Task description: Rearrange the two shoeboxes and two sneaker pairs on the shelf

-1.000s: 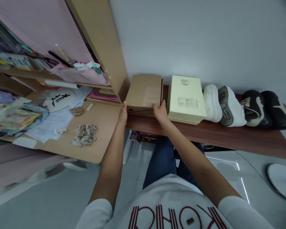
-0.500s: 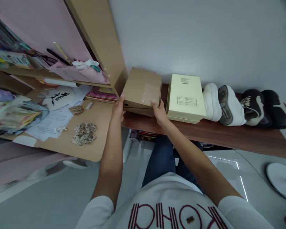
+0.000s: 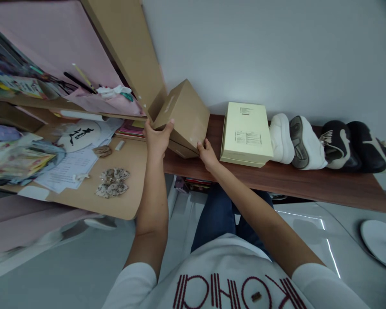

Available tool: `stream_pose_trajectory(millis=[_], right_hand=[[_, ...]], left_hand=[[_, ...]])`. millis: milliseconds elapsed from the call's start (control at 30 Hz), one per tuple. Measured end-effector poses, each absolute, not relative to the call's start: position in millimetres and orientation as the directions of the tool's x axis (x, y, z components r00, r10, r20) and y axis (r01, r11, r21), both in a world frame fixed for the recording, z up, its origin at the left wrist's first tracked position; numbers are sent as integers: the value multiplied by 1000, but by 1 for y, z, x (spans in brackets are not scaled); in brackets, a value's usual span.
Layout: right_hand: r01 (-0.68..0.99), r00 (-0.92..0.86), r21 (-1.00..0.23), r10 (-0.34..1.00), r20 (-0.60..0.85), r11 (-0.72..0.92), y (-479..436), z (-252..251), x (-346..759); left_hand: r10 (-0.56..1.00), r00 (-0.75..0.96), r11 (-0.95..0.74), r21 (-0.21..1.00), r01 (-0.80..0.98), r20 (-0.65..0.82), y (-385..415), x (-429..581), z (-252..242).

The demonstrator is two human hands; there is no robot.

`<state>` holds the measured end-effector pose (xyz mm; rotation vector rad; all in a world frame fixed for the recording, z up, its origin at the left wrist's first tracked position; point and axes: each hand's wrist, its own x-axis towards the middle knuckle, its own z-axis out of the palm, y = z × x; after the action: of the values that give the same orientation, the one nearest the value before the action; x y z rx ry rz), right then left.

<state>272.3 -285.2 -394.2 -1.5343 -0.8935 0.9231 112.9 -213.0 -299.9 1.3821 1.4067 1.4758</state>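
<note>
I hold a brown cardboard shoe box (image 3: 185,113) between both hands above the dark wooden shelf (image 3: 276,182). The box is tilted, its left end raised toward the wall. My left hand (image 3: 157,138) grips its raised left side with fingers wrapped under it. My right hand (image 3: 206,153) holds the lower right corner, close to the shelf. A pale yellow box (image 3: 246,133) with printed labels lies flat on the shelf just right of the brown one.
White shoes (image 3: 297,139) and black shoes (image 3: 354,146) line the shelf at right. A light wooden desk (image 3: 131,180) at left carries papers, a round fan and fabric bows. A tall wooden shelf panel (image 3: 128,47) rises beside the box. A white round object (image 3: 381,244) lies on the floor.
The brown box has gone from lying flat on the shelf to being lifted and tipped up on its right edge. My left hand rose with it; my right hand stayed low.
</note>
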Motion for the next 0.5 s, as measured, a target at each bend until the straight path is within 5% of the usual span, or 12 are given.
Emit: stream_pose_trajectory(millis=[200, 500], right_hand=[[23, 432, -989, 893, -123, -147, -279, -388, 276], [-34, 394, -992, 911, -124, -120, -273, -364, 280]], left_hand=[[930, -196, -238, 915, 325, 312, -227, 127, -300], [923, -241, -281, 954, 109, 300, -235, 149, -313]])
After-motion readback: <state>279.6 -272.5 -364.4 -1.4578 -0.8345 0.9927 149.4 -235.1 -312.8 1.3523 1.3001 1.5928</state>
